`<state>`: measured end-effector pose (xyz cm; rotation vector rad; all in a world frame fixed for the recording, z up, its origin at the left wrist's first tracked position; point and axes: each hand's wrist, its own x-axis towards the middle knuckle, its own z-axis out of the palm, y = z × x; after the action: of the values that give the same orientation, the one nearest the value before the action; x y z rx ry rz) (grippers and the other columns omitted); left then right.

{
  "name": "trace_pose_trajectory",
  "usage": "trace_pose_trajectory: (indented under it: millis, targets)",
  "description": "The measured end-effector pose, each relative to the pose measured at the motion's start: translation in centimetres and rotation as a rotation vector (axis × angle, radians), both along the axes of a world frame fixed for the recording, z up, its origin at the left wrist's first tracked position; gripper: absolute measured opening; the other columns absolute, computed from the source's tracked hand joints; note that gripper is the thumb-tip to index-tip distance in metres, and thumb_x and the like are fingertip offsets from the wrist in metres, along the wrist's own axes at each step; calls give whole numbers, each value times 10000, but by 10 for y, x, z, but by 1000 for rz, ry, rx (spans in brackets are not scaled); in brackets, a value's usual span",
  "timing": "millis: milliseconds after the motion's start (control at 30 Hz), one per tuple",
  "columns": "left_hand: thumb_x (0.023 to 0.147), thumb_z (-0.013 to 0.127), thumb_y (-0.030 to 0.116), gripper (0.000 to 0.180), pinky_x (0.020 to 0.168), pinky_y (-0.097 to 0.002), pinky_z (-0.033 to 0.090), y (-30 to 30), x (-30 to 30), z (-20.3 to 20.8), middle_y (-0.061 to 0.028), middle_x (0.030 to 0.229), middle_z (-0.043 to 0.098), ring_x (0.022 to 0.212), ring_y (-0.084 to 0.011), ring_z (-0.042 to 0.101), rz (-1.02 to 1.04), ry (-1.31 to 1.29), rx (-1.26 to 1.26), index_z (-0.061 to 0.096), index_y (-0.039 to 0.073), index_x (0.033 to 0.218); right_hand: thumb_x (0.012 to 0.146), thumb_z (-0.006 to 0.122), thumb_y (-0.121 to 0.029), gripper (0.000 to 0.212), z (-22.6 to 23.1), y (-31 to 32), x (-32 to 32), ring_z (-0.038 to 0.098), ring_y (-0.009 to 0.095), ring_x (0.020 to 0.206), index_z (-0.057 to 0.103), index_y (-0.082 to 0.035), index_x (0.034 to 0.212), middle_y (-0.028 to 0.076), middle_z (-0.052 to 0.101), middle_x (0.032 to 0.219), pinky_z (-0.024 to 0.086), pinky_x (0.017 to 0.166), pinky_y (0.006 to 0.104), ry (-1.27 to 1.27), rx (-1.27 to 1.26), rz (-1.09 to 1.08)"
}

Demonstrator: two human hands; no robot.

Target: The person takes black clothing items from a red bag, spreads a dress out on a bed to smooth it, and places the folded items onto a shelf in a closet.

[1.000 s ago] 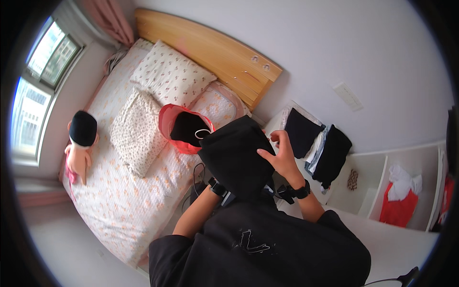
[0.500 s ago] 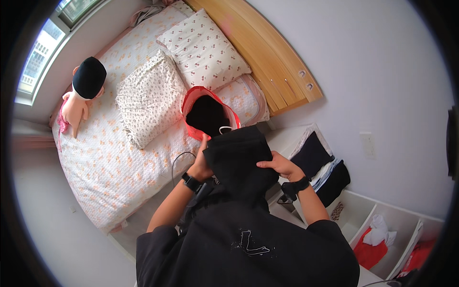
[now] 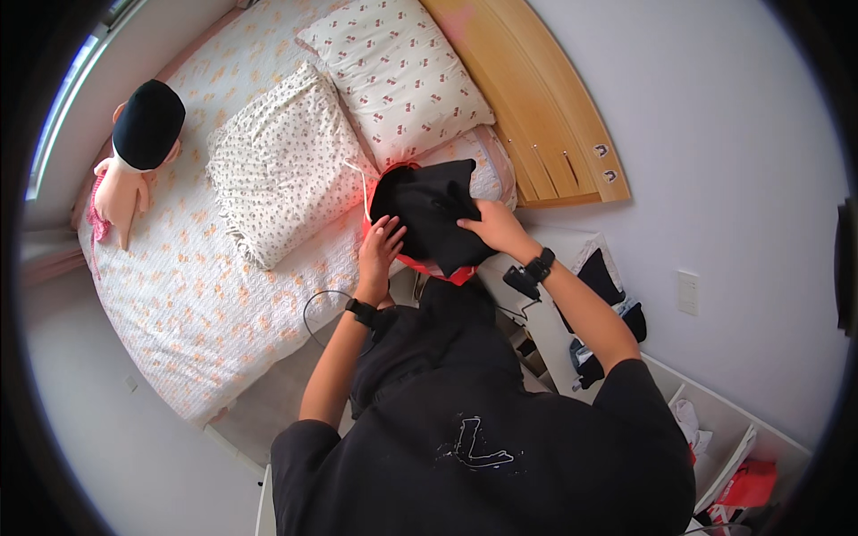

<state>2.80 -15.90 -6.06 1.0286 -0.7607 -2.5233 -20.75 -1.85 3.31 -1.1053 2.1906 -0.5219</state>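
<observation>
A folded black garment (image 3: 427, 210) lies across the mouth of a red bag (image 3: 461, 275) at the near edge of the bed. My right hand (image 3: 500, 230) grips the garment's right side, with the thumb on top. My left hand (image 3: 379, 255) rests at the bag's left rim against the black cloth, its fingers stretched out and a little apart. A white handle (image 3: 359, 168) of the bag sticks up on the far left side. The cloth hides most of the bag's inside.
A bed (image 3: 179, 322) with a quilted floral cover carries two patterned pillows (image 3: 411, 80) and a doll (image 3: 125, 192) with a black cap. At right stand a white cabinet (image 3: 585, 246) with dark folded clothes (image 3: 601, 281) and open compartments (image 3: 715, 460) holding red and white items.
Both hands have moved forward with the black garment, bringing it from in front of me onto the red bag's mouth. My left hand's fingers have spread. The view has shifted slightly.
</observation>
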Motion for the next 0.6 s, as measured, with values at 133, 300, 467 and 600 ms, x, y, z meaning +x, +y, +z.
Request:
trace_pose_trajectory:
  millis: [133, 300, 467, 600]
  targets:
    - [1028, 575, 227, 334, 947, -359, 519, -2, 10, -1, -139, 1211, 698, 1093, -236, 681, -28, -259, -502, 609, -8, 1262, 860, 702, -213, 204, -18, -43, 15, 688, 423, 826, 652, -56, 980, 218, 694, 811, 538, 725, 542, 280, 100, 254]
    - [873, 782, 255, 344, 647, -398, 498, 0, 3, 14, -123, 811, 646, 709, -252, 623, -55, -828, -981, 543, 9, 901, 825, 725, -197, 251, -66, -63, 40, 710, 386, 856, 706, -88, 1050, 193, 721, 863, 565, 761, 510, 202, 171, 388]
    - [838, 721, 150, 280, 617, -413, 466, 8, -7, -19, -130, 681, 559, 600, -286, 533, 3, -967, -932, 481, 9, 812, 816, 764, -259, 406, -164, -65, 35, 688, 382, 1049, 727, -104, 1189, 198, 723, 1123, 550, 923, 493, -80, 227, 326]
    - [836, 648, 62, 194, 570, -369, 431, 4, -12, -23, -119, 617, 507, 574, -187, 463, 75, -914, -854, 490, -8, 748, 828, 748, -256, 429, -215, -61, -4, 672, 410, 1076, 702, -72, 1213, 216, 708, 1163, 538, 947, 493, -114, 253, 374]
